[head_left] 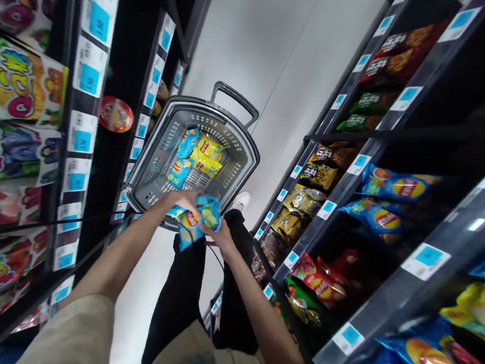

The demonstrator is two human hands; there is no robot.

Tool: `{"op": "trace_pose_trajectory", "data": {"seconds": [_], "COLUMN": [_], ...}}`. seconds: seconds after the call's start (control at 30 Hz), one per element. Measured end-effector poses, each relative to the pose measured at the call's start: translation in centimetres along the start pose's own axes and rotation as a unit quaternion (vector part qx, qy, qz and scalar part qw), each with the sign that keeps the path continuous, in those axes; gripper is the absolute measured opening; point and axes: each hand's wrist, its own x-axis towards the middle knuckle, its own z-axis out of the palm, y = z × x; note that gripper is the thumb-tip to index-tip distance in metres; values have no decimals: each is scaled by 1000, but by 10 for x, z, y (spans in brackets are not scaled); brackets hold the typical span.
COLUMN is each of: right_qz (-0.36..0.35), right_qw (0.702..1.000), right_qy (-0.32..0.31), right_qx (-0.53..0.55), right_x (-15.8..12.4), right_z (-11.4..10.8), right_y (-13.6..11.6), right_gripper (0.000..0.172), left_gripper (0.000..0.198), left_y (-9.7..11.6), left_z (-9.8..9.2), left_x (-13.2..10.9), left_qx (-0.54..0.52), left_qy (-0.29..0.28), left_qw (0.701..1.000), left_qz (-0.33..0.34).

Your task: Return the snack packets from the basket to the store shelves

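Note:
Both of my hands are on blue chip bags (190, 232) in front of my legs, at the near edge of a grey shopping basket (148, 178). My left hand (186, 201) grips them from above, its fingers partly hidden. From the right side, my right hand (219, 234) holds the same bags with its fingers curled against them. Down in the basket lie blue bags (181, 172) and yellow bags (207, 152). The basket's handle (236, 104) is tilted out over the far side.
Shelves with price tags (83, 140) and candy packs (16, 85) rise close on the left. To the right, a shelf rail (426, 260) runs below blue chip bags (386, 215) and red bags (319, 278). Pale floor (279, 43) lies beyond the basket; a white shoe (241, 201) shows beside it.

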Motion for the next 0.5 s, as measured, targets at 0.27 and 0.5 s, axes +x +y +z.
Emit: {"op": "trace_pose_trajectory", "data": {"seconds": [0.27, 0.5], "right_qz": [-240, -203], "right_qw": [953, 955], "right_qy": [64, 64], "right_qx": [171, 206], "right_x": [-70, -143], "right_z": [-34, -128], "right_y": [-72, -118], "right_gripper": [57, 43], "left_gripper": [94, 76], "left_y": [103, 188], "left_z": [17, 68], "left_x": [-66, -103], "left_qx": [-288, -532], "left_qy": [102, 182], "left_qw": [938, 820], "left_qz": [163, 112]}}
